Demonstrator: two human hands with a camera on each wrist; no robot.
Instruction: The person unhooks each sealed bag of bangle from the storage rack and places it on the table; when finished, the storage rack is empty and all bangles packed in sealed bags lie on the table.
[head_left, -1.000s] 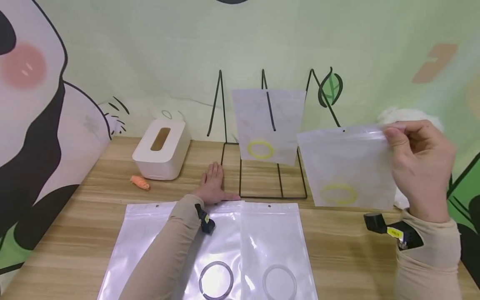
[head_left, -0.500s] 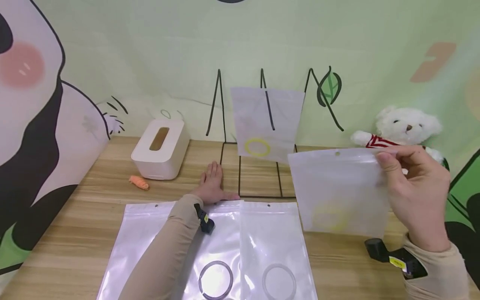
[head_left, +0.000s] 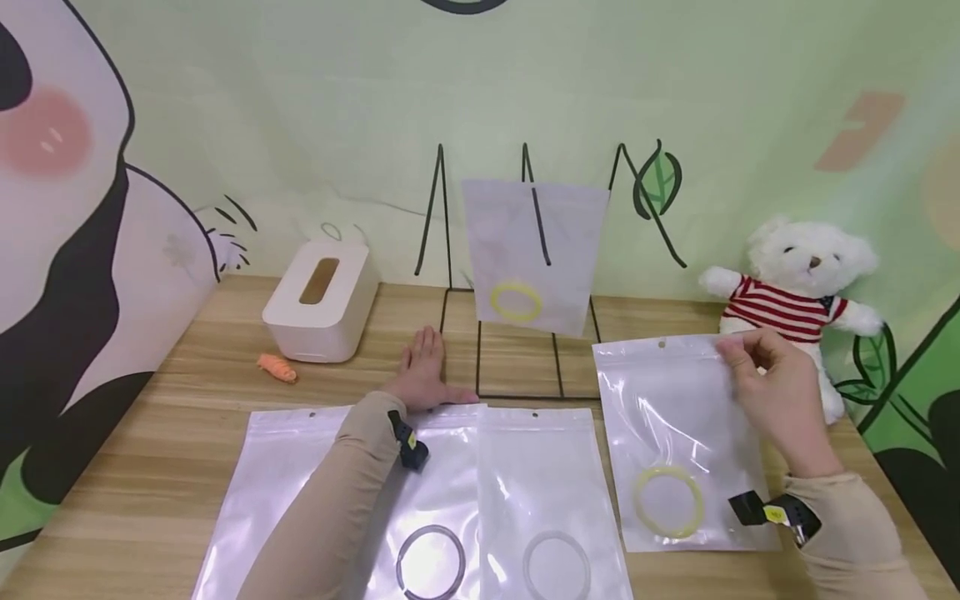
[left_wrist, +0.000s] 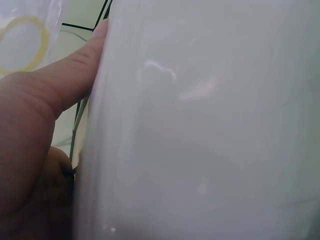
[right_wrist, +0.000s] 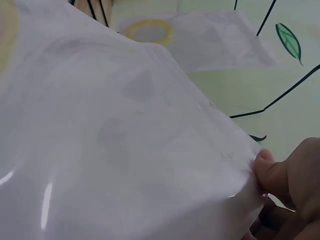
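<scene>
My right hand (head_left: 772,392) pinches the top right corner of a white zip bag (head_left: 675,417) with a yellow ring (head_left: 670,502) near its bottom. That bag lies low over the table at the right; in the right wrist view its sheet (right_wrist: 125,135) runs up to the thumb. My left hand (head_left: 423,371) rests flat with fingers straight beside the black wire rack (head_left: 480,358), its thumb along the top edge of the middle bag. Three white zip bags (head_left: 555,475) lie side by side in front, one with a dark ring (head_left: 431,562), one with a pale ring (head_left: 557,567).
From the rack's middle prong hangs another zip bag (head_left: 536,250) with a yellow ring. A white tissue box (head_left: 330,325) and a small orange object (head_left: 277,367) are at the left. A white teddy bear (head_left: 802,283) in a striped shirt sits at the back right.
My right hand has brought the bag with the yellow ring down from beside the rack towards the table at the right, uncovering the teddy bear. The left hand has stayed in place.
</scene>
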